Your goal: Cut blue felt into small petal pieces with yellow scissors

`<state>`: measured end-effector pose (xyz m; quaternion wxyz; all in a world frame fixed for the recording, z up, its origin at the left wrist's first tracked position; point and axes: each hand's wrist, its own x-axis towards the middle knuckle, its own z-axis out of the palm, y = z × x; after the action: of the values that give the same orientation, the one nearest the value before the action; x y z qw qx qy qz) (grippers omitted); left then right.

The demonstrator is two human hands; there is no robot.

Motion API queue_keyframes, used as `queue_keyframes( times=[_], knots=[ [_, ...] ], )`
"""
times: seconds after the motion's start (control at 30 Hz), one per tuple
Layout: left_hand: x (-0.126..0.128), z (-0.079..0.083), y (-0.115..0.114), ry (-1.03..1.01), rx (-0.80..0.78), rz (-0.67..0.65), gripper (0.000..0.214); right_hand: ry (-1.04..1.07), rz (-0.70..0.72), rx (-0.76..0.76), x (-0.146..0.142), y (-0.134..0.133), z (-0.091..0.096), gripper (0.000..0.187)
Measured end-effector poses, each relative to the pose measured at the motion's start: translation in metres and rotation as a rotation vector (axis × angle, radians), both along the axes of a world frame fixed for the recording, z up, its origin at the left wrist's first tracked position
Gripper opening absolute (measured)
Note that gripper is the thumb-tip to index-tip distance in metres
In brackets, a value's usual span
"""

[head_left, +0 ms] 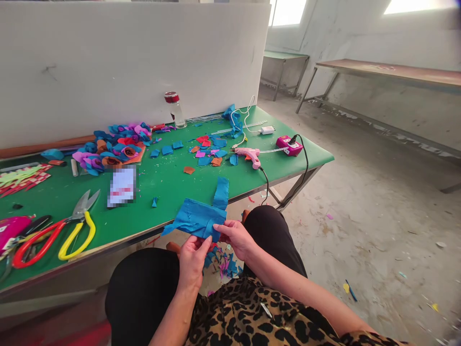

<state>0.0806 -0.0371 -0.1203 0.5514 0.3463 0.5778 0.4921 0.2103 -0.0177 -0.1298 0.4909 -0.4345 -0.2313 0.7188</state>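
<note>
Both hands hold a piece of blue crepe paper (196, 215) just off the table's front edge, above my lap. My left hand (192, 259) pinches its lower edge between thumb and fingers. To the right, my right hand (236, 235) grips the same paper at its right end, thumb on top. A strip of blue paper (221, 193) sticks up behind the right hand. Across the green table (173, 178) lie cut blue, red, purple and brown paper pieces (203, 160). A pink glue gun (248, 154) rests near the right edge, its cord hanging down.
Scissors (77, 223) with red and yellow handles lie at the left. Paper flowers (115, 149) are heaped at the back, near a glass bottle (176, 110). A pink power socket (289, 145) sits at the right end. A white board (133, 62) stands behind. Scraps litter the floor.
</note>
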Motion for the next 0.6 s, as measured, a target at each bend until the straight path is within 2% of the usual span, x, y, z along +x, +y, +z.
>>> queue_keyframes(
  times=[0.3,0.6],
  knots=[
    [0.0005,-0.0025,0.0021,-0.043,-0.044,0.028,0.038,-0.036,-0.003,0.042,-0.0019,-0.0018,-0.0001,0.046],
    [0.0005,-0.0006,0.0025,-0.073,-0.085,0.042,0.038,-0.037,0.015,-0.010,0.0032,0.0028,-0.0033,0.049]
  ],
)
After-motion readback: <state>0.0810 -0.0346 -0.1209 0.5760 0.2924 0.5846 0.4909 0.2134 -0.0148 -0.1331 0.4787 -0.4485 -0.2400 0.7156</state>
